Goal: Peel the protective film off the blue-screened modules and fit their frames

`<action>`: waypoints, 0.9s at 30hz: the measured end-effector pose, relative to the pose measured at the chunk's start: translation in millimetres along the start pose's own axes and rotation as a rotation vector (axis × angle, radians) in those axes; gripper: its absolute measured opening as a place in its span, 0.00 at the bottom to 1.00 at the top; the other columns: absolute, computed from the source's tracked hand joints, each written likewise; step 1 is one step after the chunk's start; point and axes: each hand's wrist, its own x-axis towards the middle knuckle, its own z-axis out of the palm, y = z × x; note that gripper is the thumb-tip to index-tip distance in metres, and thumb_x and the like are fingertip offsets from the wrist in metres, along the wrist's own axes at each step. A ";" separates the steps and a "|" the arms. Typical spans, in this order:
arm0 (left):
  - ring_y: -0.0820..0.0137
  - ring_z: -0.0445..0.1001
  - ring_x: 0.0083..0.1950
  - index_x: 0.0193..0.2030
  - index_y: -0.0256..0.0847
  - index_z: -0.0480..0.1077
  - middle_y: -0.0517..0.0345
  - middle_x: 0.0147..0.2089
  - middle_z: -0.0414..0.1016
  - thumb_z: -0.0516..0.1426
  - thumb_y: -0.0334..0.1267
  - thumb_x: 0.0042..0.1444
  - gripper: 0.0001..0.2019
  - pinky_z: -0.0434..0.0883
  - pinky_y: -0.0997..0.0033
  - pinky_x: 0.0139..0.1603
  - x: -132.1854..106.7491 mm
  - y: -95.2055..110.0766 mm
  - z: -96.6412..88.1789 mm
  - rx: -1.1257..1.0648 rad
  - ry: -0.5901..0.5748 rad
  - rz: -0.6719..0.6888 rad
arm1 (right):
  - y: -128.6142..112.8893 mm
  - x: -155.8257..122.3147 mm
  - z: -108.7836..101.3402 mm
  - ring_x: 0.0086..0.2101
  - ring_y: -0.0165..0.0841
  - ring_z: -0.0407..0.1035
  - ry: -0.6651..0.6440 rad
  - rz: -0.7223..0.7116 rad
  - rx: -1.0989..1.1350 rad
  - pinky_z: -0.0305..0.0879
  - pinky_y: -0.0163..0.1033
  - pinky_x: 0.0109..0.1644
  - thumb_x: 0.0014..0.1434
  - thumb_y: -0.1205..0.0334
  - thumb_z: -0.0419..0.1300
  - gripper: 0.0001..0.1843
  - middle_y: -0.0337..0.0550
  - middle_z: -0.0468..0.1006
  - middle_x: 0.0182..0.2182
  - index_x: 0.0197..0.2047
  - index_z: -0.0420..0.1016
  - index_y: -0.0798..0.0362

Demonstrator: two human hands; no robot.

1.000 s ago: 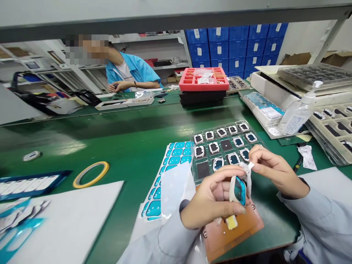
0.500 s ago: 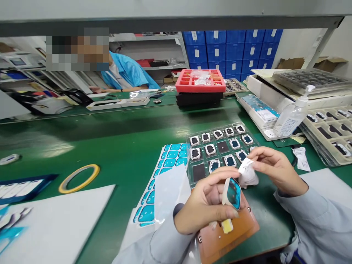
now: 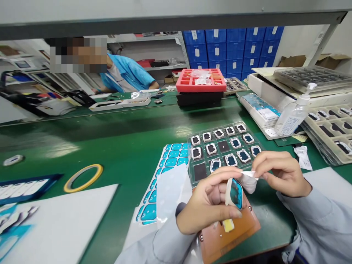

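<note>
My left hand (image 3: pixel 206 203) is closed around a white watch case (image 3: pixel 233 193) whose face is covered in blue film. Its forefinger reaches out to a crumpled white wipe (image 3: pixel 249 182). Between thumb and fingers, my right hand (image 3: pixel 280 172) pinches the other side of that wipe, so it hangs between both hands. Below them lies an orange-brown plate (image 3: pixel 236 234) with a yellow piece (image 3: pixel 228 225) on it. Just beyond the hands stands a clear tray (image 3: pixel 189 161) holding rows of white watch frames (image 3: pixel 230 160).
Left of the tray lie blue adhesive sheets (image 3: pixel 171 162) under a white paper (image 3: pixel 173 198). A yellow tape roll (image 3: pixel 83 178) is further left. Behind are a red foam tray (image 3: pixel 200 88), a pump bottle (image 3: pixel 293 112) and stacked trays (image 3: pixel 332 134). A co-worker (image 3: pixel 123 73) sits across the bench.
My right hand has shifted slightly right, drawing the top of the wipe out flatter between both hands. My left hand keeps its hold on the watch case. The view has turned slightly.
</note>
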 end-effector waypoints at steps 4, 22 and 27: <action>0.71 0.79 0.37 0.50 0.52 0.76 0.55 0.60 0.59 0.70 0.32 0.44 0.25 0.78 0.72 0.38 0.5 -0.2 0.4 0.003 -0.012 0.003 | 2.1 -1.8 7.6 0.28 0.35 0.73 0.083 0.032 -0.029 0.69 0.41 0.31 0.55 0.69 0.64 0.05 0.44 0.79 0.27 0.31 0.78 0.49; 0.70 0.77 0.43 0.52 0.53 0.75 0.55 0.59 0.60 0.68 0.23 0.43 0.29 0.79 0.68 0.44 2.2 -3.0 -3.3 -0.014 -0.115 -0.018 | 7.6 -3.3 17.5 0.29 0.30 0.70 0.009 0.061 0.093 0.69 0.36 0.33 0.56 0.72 0.67 0.07 0.40 0.76 0.29 0.36 0.77 0.51; 0.69 0.78 0.42 0.51 0.52 0.76 0.55 0.58 0.62 0.68 0.24 0.42 0.28 0.78 0.67 0.43 2.4 -1.4 -2.8 -0.022 -0.115 -0.053 | 6.5 -1.9 17.6 0.30 0.30 0.69 -0.004 0.086 0.049 0.69 0.36 0.33 0.57 0.69 0.67 0.05 0.40 0.74 0.29 0.37 0.79 0.51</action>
